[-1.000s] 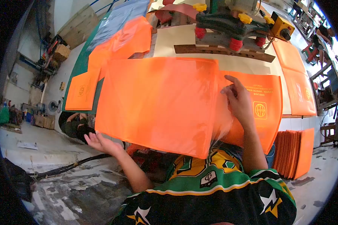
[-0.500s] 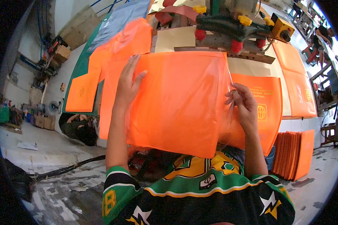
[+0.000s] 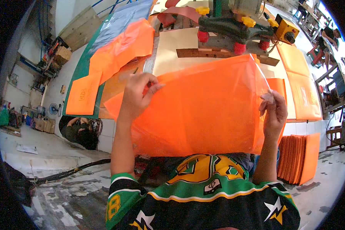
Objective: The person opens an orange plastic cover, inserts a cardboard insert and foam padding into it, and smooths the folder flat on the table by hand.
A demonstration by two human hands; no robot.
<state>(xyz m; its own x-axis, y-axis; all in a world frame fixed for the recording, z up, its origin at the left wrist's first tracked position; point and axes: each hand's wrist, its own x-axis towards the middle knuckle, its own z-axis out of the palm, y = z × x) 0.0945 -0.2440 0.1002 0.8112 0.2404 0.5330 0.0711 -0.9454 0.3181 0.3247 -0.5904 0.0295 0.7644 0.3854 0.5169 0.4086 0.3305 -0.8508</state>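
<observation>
An orange sheet (image 3: 195, 111) with clear plastic film over it spans the space in front of me, its upper edge slanting up to the right. At its upper left, my left hand (image 3: 140, 94) has thumb and fingers pinched on the orange sheet. My right hand (image 3: 275, 111) is closed on the clear plastic film (image 3: 263, 78) at the right edge. Beneath the right side, part of another orange cover (image 3: 278, 85) shows, and its printing is hidden.
Ahead stands a machine (image 3: 237, 28) with yellow knobs and a control box (image 3: 286, 30). Orange sheets (image 3: 120, 50) and a printed cover (image 3: 81, 96) lie on the left; more covers (image 3: 301, 92) lie on the right. A stack of orange covers (image 3: 298, 159) stands low right. A person (image 3: 80, 132) is at lower left.
The orange sheet and film have shifted right, uncovering brown board at left. My right hand has moved right and slightly down; my left hand has moved slightly down and right, its fingers now pinched.
</observation>
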